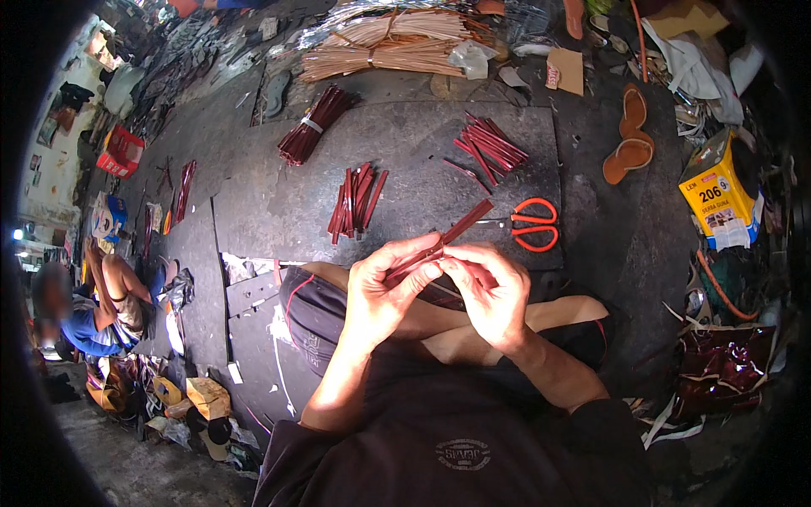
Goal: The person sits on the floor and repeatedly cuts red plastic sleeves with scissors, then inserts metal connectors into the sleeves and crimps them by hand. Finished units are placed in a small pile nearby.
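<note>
Over my crossed legs, both hands are raised with dark red glossy strips (466,221) between them. My left hand (380,283) is closed round the strips, thumb on top, and one end sticks out up and to the right. My right hand (492,291) pinches at the strips beside the left thumb; its fingertips partly hide what they grip. Just beyond my hands lie scissors with orange handles (535,226), their blades partly behind the strips. A loose pile of red strips (358,201) lies ahead of my left hand, and another pile (494,145) is farther off to the right.
A banded bundle of red strips (314,127) lies on the dark board (414,135). Tan strip bundles (389,57) are at the back. At right are brown soles (629,156), a yellow can (718,194) and shiny maroon sheets (726,359). Another person (106,296) sits at far left.
</note>
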{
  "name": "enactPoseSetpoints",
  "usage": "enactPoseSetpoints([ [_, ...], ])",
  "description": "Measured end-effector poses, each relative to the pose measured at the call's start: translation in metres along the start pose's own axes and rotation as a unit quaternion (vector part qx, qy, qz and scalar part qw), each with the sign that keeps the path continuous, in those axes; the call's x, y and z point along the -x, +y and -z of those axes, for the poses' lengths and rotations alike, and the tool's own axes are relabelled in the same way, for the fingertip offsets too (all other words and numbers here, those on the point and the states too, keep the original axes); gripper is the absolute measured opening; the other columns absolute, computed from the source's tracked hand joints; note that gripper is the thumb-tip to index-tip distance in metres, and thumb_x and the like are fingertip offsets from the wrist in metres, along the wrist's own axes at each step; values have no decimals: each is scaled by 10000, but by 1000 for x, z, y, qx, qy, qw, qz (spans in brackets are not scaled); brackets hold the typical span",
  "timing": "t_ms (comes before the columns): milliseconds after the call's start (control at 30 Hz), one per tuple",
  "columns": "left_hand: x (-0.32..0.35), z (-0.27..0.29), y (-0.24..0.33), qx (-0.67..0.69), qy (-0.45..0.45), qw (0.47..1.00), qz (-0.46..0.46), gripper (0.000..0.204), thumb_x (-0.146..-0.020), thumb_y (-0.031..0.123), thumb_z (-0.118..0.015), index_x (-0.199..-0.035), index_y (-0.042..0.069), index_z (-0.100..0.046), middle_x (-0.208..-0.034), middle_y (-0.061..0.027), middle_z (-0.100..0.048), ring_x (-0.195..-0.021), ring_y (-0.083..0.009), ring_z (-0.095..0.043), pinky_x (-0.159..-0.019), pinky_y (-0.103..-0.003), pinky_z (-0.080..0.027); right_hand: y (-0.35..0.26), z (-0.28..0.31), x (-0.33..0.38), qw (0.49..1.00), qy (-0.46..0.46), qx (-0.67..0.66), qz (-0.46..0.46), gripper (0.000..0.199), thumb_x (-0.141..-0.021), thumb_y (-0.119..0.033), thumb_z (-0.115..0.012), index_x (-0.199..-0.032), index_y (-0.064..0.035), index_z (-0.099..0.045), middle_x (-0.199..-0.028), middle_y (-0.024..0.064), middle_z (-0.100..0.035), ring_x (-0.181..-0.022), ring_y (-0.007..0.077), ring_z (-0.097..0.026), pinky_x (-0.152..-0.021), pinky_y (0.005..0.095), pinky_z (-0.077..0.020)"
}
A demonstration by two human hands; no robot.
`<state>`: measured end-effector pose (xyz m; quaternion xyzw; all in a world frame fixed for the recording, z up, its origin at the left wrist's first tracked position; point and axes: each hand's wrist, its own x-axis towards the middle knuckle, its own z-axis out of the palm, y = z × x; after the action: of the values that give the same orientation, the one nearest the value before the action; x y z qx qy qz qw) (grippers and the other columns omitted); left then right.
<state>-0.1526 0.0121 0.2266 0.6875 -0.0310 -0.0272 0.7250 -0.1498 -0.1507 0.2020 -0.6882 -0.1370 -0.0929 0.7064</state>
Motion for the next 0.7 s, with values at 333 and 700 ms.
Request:
enactPoseSetpoints([
  [333,-2,2,2,-43,-6,999,-33,317,-849,35,-726,-1156,-11,-662,-1091,-128,-706,-993,-170,-683,-893,-288,-542,-2,3,-1,1000,-19,-9,-16,154,-920,40,-614,-1069,71,-637,-992,132,-677,-913,163,-680,-811,266,-564],
  [700,-16,16,6,-214,-91,964,-127,267,-827,71,-741,-1090,46,-705,-1084,-108,-706,-999,-193,-674,-862,-323,-542,7,7,-4,979,-67,-113,-156,205,-936,-100,-648,-1088,34,-614,-967,118,-682,-937,161,-670,-840,293,-552],
])
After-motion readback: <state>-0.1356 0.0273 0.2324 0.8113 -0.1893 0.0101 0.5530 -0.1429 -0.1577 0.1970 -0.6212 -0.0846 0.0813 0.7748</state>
